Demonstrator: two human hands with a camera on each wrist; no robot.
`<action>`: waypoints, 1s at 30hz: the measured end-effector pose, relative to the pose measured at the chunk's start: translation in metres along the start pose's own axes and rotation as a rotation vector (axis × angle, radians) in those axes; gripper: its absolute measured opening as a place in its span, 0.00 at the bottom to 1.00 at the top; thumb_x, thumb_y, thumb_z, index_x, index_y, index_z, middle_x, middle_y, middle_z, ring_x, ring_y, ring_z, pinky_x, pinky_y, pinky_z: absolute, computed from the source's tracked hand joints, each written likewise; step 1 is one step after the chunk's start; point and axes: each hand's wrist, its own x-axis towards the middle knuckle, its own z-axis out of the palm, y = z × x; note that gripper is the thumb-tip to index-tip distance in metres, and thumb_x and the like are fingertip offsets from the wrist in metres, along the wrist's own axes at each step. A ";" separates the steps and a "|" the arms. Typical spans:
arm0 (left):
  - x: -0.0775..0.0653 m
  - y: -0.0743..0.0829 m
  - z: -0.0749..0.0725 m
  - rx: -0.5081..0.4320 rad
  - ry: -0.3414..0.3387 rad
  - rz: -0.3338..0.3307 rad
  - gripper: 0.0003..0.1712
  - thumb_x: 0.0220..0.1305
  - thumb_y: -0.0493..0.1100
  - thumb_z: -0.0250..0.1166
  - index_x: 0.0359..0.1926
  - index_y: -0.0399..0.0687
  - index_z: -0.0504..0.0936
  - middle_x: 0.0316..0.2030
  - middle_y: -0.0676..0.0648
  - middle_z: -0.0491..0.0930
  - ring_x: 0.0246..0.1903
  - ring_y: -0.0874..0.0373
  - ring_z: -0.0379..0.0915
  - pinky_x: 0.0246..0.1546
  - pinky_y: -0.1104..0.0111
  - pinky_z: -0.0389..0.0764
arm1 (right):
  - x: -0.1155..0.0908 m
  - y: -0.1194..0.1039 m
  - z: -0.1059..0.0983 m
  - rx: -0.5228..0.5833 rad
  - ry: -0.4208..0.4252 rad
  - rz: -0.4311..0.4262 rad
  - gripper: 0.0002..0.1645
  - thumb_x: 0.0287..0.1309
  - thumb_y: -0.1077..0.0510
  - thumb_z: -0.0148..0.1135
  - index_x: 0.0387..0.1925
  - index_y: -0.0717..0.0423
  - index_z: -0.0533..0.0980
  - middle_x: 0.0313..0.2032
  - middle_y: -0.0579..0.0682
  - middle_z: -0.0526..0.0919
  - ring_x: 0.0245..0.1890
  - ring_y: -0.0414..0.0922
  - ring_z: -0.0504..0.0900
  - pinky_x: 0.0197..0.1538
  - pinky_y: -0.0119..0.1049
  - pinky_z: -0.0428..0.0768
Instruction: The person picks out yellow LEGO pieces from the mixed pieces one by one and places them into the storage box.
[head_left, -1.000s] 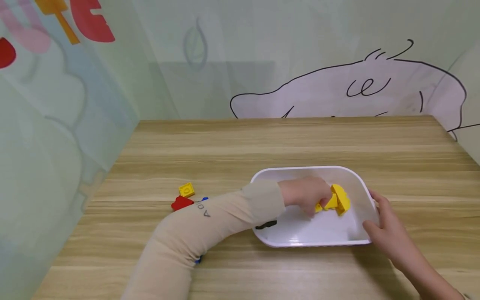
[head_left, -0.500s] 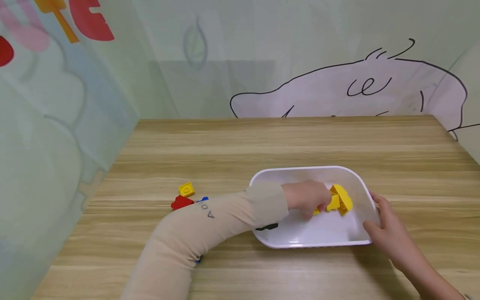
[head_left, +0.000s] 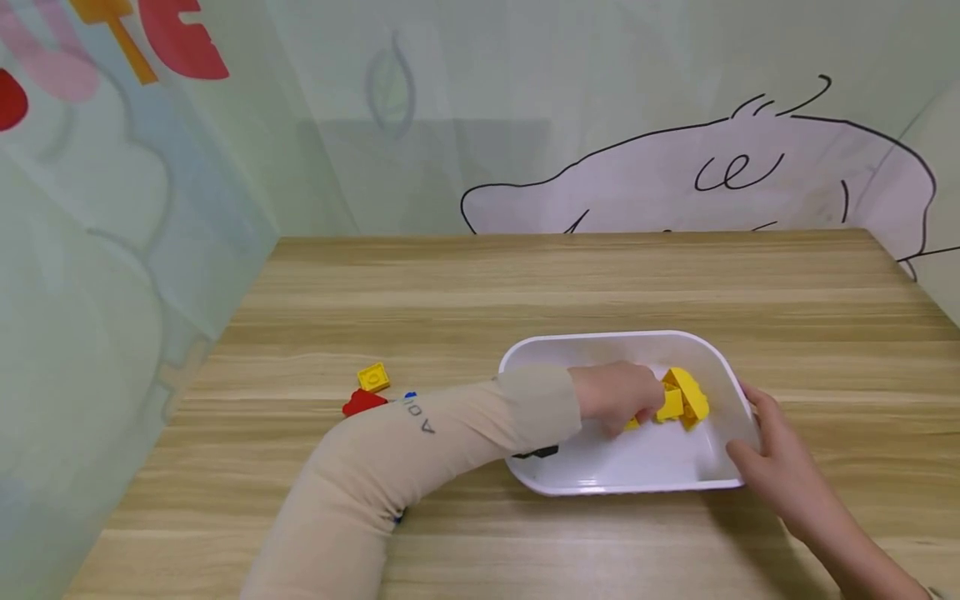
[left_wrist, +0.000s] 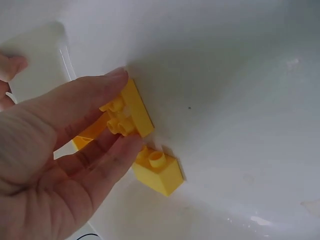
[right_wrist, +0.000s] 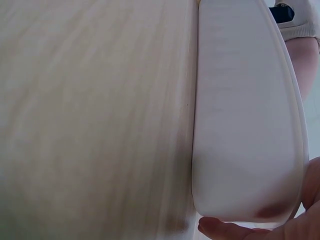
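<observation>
My left hand point(head_left: 618, 396) reaches down into a white plastic tub point(head_left: 645, 467). In the left wrist view, its thumb and fingers pinch a yellow toy brick point(left_wrist: 140, 112) with studs, by the tub's inner surface. A second studded yellow brick point(left_wrist: 167, 177) lies right beside the fingertips. Toward the tub's right end, the head view shows a yellow block point(head_left: 670, 404) leaning against a yellow piece with a curved edge point(head_left: 690, 396). My right hand point(head_left: 776, 450) grips the tub's right end, thumb at the rim and fingers along the outer wall.
On the wooden table point(head_left: 450, 292), left of the tub, lie a flat yellow brick point(head_left: 373, 377), a red piece point(head_left: 364, 403) and a blue piece point(head_left: 410, 395), partly hidden by my left sleeve point(head_left: 442, 442). A patterned wall point(head_left: 600, 83) stands behind the table.
My left hand has moved slightly right inside the tub. The yellow pieces beside it have shifted a little right and turned. My right hand keeps its hold on the tub.
</observation>
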 end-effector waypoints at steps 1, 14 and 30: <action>-0.001 0.000 -0.001 0.007 0.001 0.005 0.14 0.42 0.30 0.64 0.32 0.46 0.73 0.30 0.52 0.69 0.32 0.61 0.63 0.30 0.77 0.63 | 0.000 0.000 0.000 0.001 0.002 -0.001 0.37 0.50 0.72 0.45 0.61 0.71 0.45 0.52 0.77 0.61 0.43 0.65 0.67 0.41 0.61 0.70; 0.000 0.003 -0.003 0.024 -0.026 -0.012 0.12 0.44 0.32 0.64 0.32 0.47 0.74 0.30 0.53 0.69 0.31 0.61 0.63 0.29 0.77 0.63 | 0.000 0.000 0.000 -0.010 0.000 0.005 0.37 0.50 0.71 0.46 0.61 0.70 0.45 0.51 0.77 0.62 0.43 0.66 0.68 0.41 0.60 0.71; -0.009 0.003 -0.022 0.050 -0.023 -0.015 0.16 0.47 0.37 0.64 0.41 0.47 0.75 0.37 0.53 0.72 0.35 0.61 0.63 0.34 0.78 0.65 | 0.000 0.001 0.000 -0.014 -0.004 0.013 0.36 0.51 0.70 0.46 0.62 0.70 0.45 0.51 0.78 0.62 0.42 0.65 0.68 0.40 0.60 0.71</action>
